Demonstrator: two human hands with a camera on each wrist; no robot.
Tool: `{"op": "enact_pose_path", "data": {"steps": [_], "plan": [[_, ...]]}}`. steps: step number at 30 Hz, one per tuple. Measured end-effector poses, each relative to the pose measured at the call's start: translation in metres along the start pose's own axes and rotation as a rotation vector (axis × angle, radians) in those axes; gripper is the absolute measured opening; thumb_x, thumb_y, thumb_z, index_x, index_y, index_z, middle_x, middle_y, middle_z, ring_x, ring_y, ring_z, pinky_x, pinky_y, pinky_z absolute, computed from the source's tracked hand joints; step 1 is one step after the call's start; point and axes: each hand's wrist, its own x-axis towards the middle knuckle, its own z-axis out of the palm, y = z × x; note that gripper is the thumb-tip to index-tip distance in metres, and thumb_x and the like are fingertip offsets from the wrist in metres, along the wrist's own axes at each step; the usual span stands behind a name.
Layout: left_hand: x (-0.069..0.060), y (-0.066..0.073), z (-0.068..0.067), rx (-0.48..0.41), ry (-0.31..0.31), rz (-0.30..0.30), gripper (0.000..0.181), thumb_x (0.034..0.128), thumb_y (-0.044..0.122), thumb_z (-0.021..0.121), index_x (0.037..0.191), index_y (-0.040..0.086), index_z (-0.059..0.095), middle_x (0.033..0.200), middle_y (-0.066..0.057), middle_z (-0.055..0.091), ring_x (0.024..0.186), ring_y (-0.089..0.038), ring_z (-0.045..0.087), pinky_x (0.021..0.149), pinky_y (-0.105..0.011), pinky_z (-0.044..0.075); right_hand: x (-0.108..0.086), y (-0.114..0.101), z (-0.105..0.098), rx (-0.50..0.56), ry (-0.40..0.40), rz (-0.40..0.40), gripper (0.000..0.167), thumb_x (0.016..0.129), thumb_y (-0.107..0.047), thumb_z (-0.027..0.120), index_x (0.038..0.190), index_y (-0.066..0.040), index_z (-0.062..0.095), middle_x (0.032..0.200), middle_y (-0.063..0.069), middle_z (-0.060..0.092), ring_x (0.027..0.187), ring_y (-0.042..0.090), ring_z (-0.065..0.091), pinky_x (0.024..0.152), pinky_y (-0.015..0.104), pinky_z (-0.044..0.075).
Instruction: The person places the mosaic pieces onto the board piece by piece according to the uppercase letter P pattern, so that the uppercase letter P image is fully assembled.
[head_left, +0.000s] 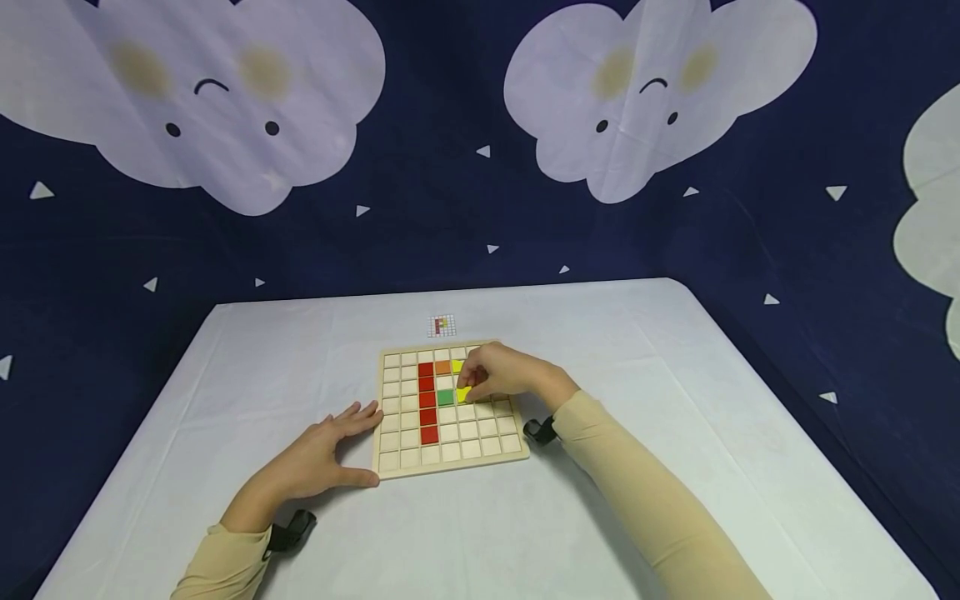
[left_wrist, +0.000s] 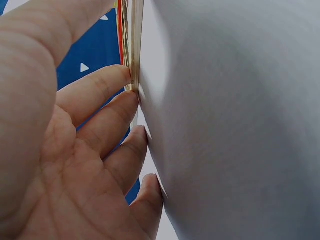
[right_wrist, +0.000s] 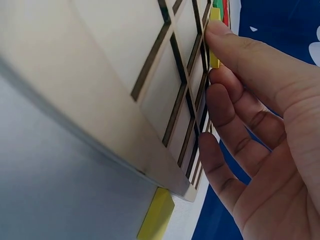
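Note:
A wooden grid board (head_left: 450, 466) lies on the table, with a column of red tiles (head_left: 427, 399), an orange tile (head_left: 443, 367), a green tile (head_left: 446, 397) and a yellow tile (head_left: 457, 366) in its cells. My right hand (head_left: 498, 371) reaches over the board's upper right part. Its thumb and forefinger pinch another yellow tile (right_wrist: 214, 57), just right of the green one; whether it is fully seated cannot be told. My left hand (head_left: 326, 454) rests at the board's left edge, fingers extended and spread, fingertips and thumb touching the frame (left_wrist: 135, 50).
A small printed pattern card (head_left: 441, 326) lies behind the board. In the right wrist view, a loose yellow tile (right_wrist: 156, 215) sits on the white tablecloth (head_left: 637, 350) beside the board. A dark blue cloth (head_left: 435, 233) with clouds hangs behind the table.

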Motion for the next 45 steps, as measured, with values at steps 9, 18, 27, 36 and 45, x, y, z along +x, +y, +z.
{"op": "enact_pose_path", "data": {"steps": [9, 18, 27, 36, 45], "plan": [[-0.0002, 0.0006, 0.0007, -0.009, 0.001, -0.005, 0.098, 0.0774, 0.046, 0.095, 0.157, 0.006, 0.055, 0.170, -0.017, 0.042, 0.161, -0.051, 0.029, 0.127, -0.077, 0.020, -0.0001, -0.0022, -0.0001, 0.005, 0.016, 0.005, 0.017, 0.092, -0.014, 0.087, 0.107, -0.010, 0.081, 0.100, -0.001, 0.076, 0.085, 0.004, 0.065, 0.079, 0.018, 0.057], [-0.0005, 0.0018, -0.0001, -0.014, -0.001, -0.010, 0.097, 0.0776, 0.045, 0.095, 0.157, 0.006, 0.055, 0.171, -0.017, 0.042, 0.161, -0.051, 0.029, 0.127, -0.076, 0.020, 0.0021, -0.0032, -0.0009, 0.003, 0.015, 0.018, 0.016, 0.091, -0.013, 0.087, 0.106, -0.010, 0.082, 0.099, -0.002, 0.077, 0.084, 0.004, 0.065, 0.079, 0.018, 0.057], [-0.0006, 0.0040, 0.0000, -0.009, 0.000, 0.002, 0.097, 0.0768, 0.045, 0.096, 0.157, 0.007, 0.056, 0.170, -0.017, 0.044, 0.160, -0.051, 0.031, 0.127, -0.077, 0.022, 0.0035, -0.0030, -0.0012, 0.018, 0.005, 0.052, 0.015, 0.091, -0.014, 0.088, 0.105, -0.011, 0.082, 0.099, -0.003, 0.076, 0.085, 0.005, 0.065, 0.078, 0.017, 0.056], [-0.0003, 0.0027, 0.0000, -0.009, -0.004, -0.012, 0.097, 0.0771, 0.046, 0.095, 0.157, 0.007, 0.055, 0.170, -0.017, 0.043, 0.160, -0.051, 0.030, 0.126, -0.077, 0.021, 0.0035, -0.0046, -0.0009, 0.033, -0.006, 0.052, 0.013, 0.091, -0.014, 0.087, 0.104, -0.012, 0.082, 0.098, -0.003, 0.075, 0.084, 0.005, 0.064, 0.078, 0.019, 0.056], [0.0003, 0.0011, -0.0001, -0.014, -0.003, -0.002, 0.097, 0.0772, 0.045, 0.095, 0.156, 0.006, 0.056, 0.170, -0.017, 0.043, 0.160, -0.051, 0.030, 0.127, -0.077, 0.021, 0.0034, -0.0063, -0.0013, 0.012, -0.001, 0.021, 0.015, 0.091, -0.014, 0.087, 0.106, -0.012, 0.083, 0.096, -0.003, 0.076, 0.083, 0.004, 0.064, 0.078, 0.018, 0.056]]}}
